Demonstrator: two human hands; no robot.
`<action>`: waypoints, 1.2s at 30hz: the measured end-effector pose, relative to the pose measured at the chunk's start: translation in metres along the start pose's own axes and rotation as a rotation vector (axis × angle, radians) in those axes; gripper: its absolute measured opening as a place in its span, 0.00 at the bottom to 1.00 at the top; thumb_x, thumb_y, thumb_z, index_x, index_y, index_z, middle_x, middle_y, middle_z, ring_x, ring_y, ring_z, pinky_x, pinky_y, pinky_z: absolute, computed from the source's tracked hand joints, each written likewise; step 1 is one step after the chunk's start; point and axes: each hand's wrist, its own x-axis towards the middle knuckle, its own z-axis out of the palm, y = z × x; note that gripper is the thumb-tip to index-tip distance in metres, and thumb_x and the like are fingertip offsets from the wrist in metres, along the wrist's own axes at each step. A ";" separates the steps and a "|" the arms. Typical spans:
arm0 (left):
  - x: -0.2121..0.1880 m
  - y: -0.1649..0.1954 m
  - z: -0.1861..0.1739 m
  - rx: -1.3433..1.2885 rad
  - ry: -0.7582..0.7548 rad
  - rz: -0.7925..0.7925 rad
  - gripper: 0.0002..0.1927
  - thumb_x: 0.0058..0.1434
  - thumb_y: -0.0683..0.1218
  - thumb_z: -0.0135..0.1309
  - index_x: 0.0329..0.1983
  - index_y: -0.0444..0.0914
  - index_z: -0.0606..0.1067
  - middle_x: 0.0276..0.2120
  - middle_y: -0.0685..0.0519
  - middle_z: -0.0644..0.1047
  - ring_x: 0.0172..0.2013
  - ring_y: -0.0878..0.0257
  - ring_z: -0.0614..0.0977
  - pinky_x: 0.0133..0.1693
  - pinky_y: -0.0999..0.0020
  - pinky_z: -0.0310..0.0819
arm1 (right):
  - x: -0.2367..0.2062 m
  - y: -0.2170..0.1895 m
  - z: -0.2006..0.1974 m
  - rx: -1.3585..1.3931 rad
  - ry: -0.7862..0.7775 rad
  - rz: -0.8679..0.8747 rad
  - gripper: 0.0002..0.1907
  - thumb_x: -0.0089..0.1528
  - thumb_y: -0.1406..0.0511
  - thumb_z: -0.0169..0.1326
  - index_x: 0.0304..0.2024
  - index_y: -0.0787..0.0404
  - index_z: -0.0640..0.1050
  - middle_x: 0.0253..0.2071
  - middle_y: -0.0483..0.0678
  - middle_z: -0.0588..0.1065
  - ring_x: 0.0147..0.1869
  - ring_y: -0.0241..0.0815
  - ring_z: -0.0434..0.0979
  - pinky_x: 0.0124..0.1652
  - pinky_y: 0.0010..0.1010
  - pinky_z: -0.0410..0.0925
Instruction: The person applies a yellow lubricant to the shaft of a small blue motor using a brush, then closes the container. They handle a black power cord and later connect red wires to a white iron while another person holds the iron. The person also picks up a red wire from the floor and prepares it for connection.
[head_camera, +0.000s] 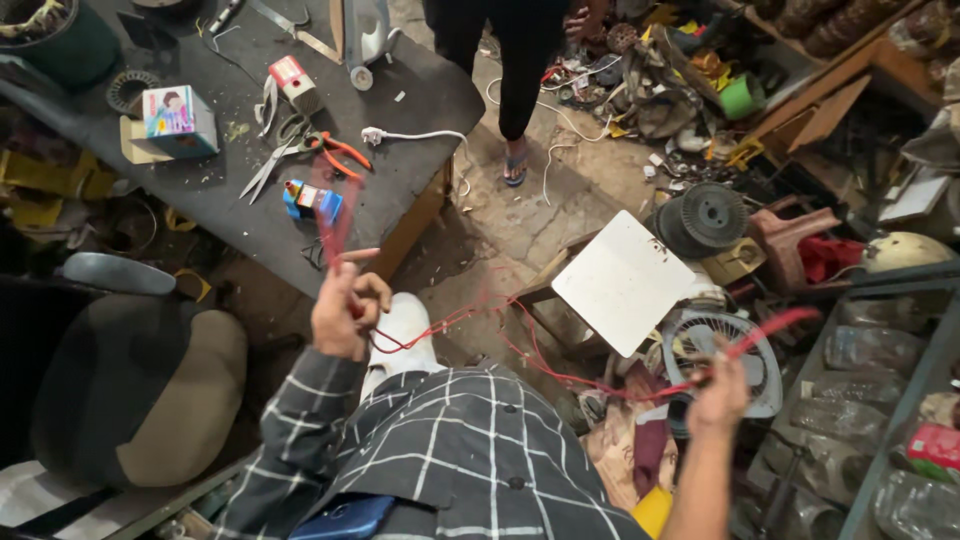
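My left hand (345, 308) is raised in front of me and closed around thin red wire (440, 325). The wire sags in loose loops across to my right hand (716, 395), which pinches it out to the right. Blurred red strands run up from the left hand toward the dark table (400, 110) and out past the right hand. My left sleeve is checked; my right forearm is bare.
On the table lie scissors (272, 160), orange-handled pliers (340, 150), small boxes (180, 120) and a white plug lead (415, 135). A person in black trousers (520, 60) stands beyond it. A white square stool (622, 280), a fan (720, 355), a chair (140, 380) and bottle shelves (880, 400) surround me.
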 end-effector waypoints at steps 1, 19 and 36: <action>0.000 -0.007 0.008 0.024 0.014 0.003 0.25 0.74 0.60 0.34 0.60 0.38 0.67 0.21 0.47 0.72 0.12 0.73 0.56 0.16 0.76 0.44 | -0.012 0.004 0.019 0.021 -0.030 0.043 0.16 0.77 0.63 0.44 0.63 0.62 0.76 0.40 0.51 0.75 0.34 0.33 0.69 0.35 0.25 0.65; 0.016 -0.066 0.059 0.168 -0.659 -0.338 0.35 0.74 0.63 0.31 0.59 0.29 0.71 0.16 0.56 0.66 0.15 0.72 0.60 0.19 0.72 0.56 | -0.019 -0.060 0.328 0.108 -0.426 0.292 0.20 0.64 0.56 0.60 0.50 0.64 0.78 0.38 0.45 0.81 0.20 0.23 0.56 0.20 0.18 0.51; 0.082 -0.089 0.025 0.135 -0.459 -0.492 0.33 0.71 0.65 0.32 0.50 0.32 0.73 0.17 0.55 0.71 0.13 0.70 0.63 0.18 0.74 0.54 | -0.015 -0.005 0.392 0.074 -0.684 0.328 0.16 0.58 0.72 0.65 0.42 0.61 0.71 0.37 0.46 0.81 0.42 0.34 0.82 0.43 0.24 0.74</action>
